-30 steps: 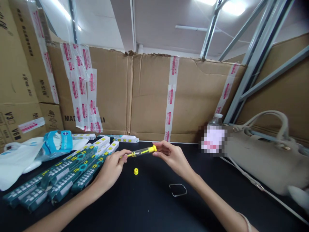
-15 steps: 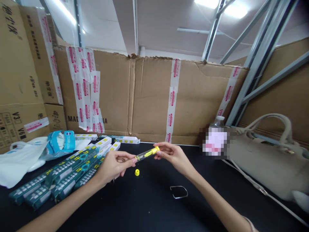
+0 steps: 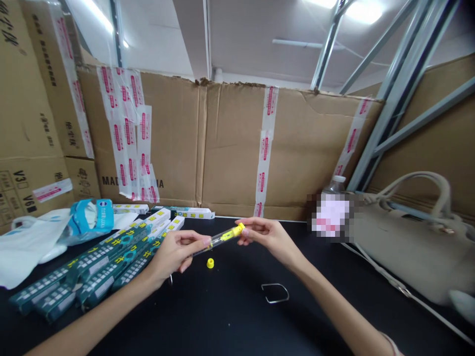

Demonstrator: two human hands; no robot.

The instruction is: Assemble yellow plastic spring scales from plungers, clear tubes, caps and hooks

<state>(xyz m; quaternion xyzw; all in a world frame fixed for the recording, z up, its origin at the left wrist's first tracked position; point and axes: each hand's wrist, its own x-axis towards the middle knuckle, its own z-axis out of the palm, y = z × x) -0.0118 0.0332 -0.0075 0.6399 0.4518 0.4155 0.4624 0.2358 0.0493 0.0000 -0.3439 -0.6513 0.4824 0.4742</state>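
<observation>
Plastic tube (image 3: 222, 241) over black workbench (image 3: 230, 316)

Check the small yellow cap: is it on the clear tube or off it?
Off. The cap lies on the black table below the clear tube, which the left hand and right hand hold.

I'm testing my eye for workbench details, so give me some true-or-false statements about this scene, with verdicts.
The left hand and right hand both hold a clear plastic tube. True.
The small yellow cap is fitted on the tube. False: it lies apart on the black table.
A bent metal wire lies on the table. True.
The beige handbag sits left of the hands. False: it is to their right, and the green boxes are on the left.
</observation>
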